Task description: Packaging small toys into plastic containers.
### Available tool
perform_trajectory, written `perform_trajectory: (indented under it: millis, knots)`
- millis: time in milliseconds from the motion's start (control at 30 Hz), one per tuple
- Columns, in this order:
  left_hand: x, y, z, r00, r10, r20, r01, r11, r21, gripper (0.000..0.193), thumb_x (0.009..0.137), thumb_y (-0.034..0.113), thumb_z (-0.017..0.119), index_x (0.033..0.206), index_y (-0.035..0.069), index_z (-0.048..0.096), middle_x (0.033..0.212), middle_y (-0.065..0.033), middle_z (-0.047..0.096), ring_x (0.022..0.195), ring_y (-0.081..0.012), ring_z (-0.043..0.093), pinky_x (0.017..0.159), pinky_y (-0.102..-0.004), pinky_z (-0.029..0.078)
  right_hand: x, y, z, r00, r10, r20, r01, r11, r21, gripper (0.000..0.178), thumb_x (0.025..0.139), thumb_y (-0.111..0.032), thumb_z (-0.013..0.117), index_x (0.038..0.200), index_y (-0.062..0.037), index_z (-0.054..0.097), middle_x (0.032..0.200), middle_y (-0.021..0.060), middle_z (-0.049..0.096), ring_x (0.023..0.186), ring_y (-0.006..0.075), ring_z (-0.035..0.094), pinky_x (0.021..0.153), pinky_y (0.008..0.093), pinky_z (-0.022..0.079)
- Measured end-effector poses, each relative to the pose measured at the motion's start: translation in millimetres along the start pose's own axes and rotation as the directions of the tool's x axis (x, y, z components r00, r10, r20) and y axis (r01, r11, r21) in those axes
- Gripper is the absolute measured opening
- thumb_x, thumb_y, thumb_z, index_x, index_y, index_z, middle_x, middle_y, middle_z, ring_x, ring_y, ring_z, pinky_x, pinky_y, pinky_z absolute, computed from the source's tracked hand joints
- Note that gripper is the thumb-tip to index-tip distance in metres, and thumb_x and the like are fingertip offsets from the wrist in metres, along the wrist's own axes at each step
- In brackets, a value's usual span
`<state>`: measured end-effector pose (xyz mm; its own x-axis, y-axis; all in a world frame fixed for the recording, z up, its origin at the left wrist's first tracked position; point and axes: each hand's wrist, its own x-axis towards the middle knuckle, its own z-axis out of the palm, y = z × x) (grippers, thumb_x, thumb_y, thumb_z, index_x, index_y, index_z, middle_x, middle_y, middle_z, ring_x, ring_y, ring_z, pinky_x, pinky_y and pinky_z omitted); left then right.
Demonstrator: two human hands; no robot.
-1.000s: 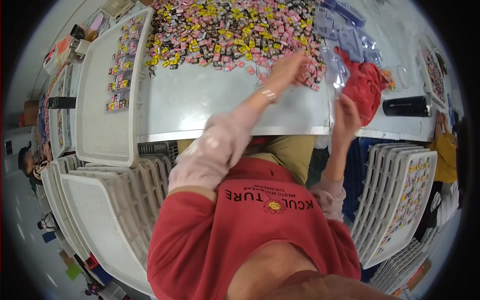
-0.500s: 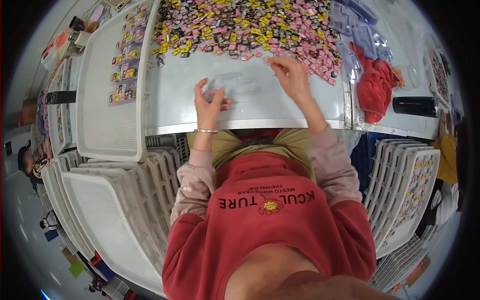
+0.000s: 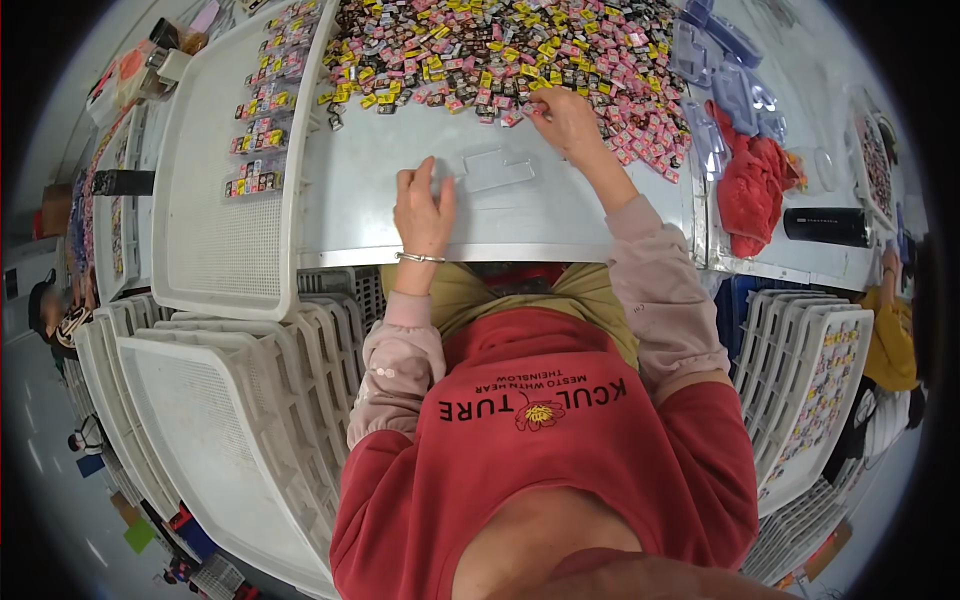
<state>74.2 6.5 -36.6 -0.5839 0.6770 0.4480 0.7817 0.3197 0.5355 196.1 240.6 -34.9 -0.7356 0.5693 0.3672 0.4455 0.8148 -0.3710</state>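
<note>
A clear plastic tray (image 3: pixel 497 172) with a stepped outline lies on the pale tabletop, just right of my left hand (image 3: pixel 425 212). That hand is open, its fingers apart and pointing away from me, the thumb side close to the tray's left edge. My right hand (image 3: pixel 568 125) reaches to the near edge of a wide heap of small pink, yellow and dark wrapped pieces (image 3: pixel 500 60). Its thumb and fingers are pinched together among the pink pieces; what lies between the fingertips is too small to make out.
On the left, a white mesh tray (image 3: pixel 225 240) holds a column of filled clear packs (image 3: pixel 262 137). Empty clear packs (image 3: pixel 735 85), a red cloth (image 3: pixel 750 190) and a black cylinder (image 3: pixel 827 226) lie right. White trays stand stacked at left (image 3: pixel 200 420) and right (image 3: pixel 815 400).
My right hand has moved left and farther out to the heap's edge. The clear tray, blurred before at my left fingers, now lies still and flat, with my left hand apart from it.
</note>
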Motion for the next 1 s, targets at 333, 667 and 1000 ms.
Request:
perform_trajectory:
  millis: [333, 667, 1000]
  knots:
    - [24.2, 35.4, -8.0, 0.822, -0.293, 0.488, 0.568, 0.369, -0.735, 0.022, 0.087, 0.016, 0.064, 0.102, 0.0, 0.062, 0.084, -0.0031, 0.063, 0.064, -0.0071, 0.056, 0.044, -0.0198, 0.043, -46.4, -105.4, -21.1, 0.994, 0.11, 0.006, -0.084, 0.723, 0.686, 0.024, 0.076, -0.01, 0.07, 0.099, -0.0043, 0.067, 0.083, 0.0066, 0.066, 0.07, 0.0112, 0.061, 0.064, 0.0239, 0.05]
    - [32.0, -10.7, -34.2, 0.762, -0.337, 0.554, 0.648, 0.388, -0.656, 0.025, 0.089, 0.014, 0.06, 0.11, 0.0, 0.062, 0.09, -0.0035, 0.066, 0.072, -0.009, 0.06, 0.051, -0.0193, 0.046, 6.6, -34.4, 9.1, 0.992, 0.053, 0.113, -0.059, 0.997, 0.049, 0.019, 0.075, -0.017, 0.069, 0.089, -0.0041, 0.065, 0.085, 0.0112, 0.065, 0.08, 0.0264, 0.063, 0.07, 0.0373, 0.051]
    - [24.8, -25.0, -32.4, 0.755, -0.332, 0.565, 0.653, 0.457, -0.604, 0.018, 0.087, 0.012, 0.063, 0.102, 0.001, 0.063, 0.087, -0.0033, 0.067, 0.073, -0.0086, 0.062, 0.052, -0.0202, 0.046, 1.9, -20.0, 11.0, 0.991, 0.043, 0.129, -0.04, 0.999, -0.024, 0.021, 0.076, -0.012, 0.063, 0.096, -0.0097, 0.063, 0.096, 0.0123, 0.06, 0.087, 0.0335, 0.061, 0.073, 0.0436, 0.051]
